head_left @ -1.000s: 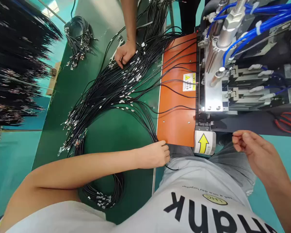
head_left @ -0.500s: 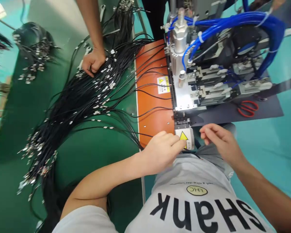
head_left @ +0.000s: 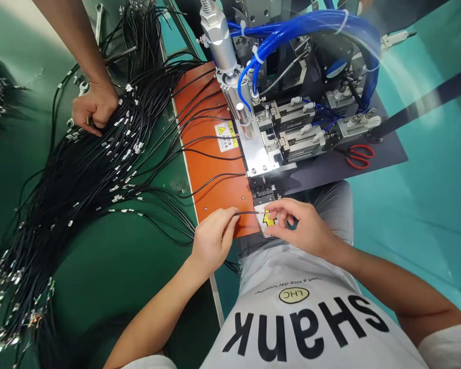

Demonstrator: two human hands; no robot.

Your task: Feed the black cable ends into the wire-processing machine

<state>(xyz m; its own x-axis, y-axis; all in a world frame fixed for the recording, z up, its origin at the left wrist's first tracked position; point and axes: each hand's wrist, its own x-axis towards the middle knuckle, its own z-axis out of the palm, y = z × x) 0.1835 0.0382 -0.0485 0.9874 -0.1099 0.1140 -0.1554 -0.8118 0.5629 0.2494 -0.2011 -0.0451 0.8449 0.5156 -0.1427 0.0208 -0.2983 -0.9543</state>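
My left hand (head_left: 215,238) pinches a thin black cable (head_left: 248,212) close to its end, over the front of the orange plate (head_left: 215,177). The cable's tip points right and shows a reddish bit of bared wire. At that tip the thumb and fingers of my right hand (head_left: 301,225) are closed together. A white block with a yellow arrow label (head_left: 268,219) lies just below the tip, partly covered by my right hand. Several more black cables cross the orange plate to the edge of the metal machine (head_left: 259,154).
A big bundle of black cables (head_left: 96,154) with white tags covers the green table (head_left: 119,277). Another person's hand (head_left: 96,107) rests on it. Thick blue air tubes (head_left: 303,25) arch above the machine. Red-handled scissors (head_left: 360,156) lie on the dark sheet at right.
My left hand has moved left and now shows a cable end. My right hand has come left to the cable's tip. The whole view has shifted, with the scene sliding left.
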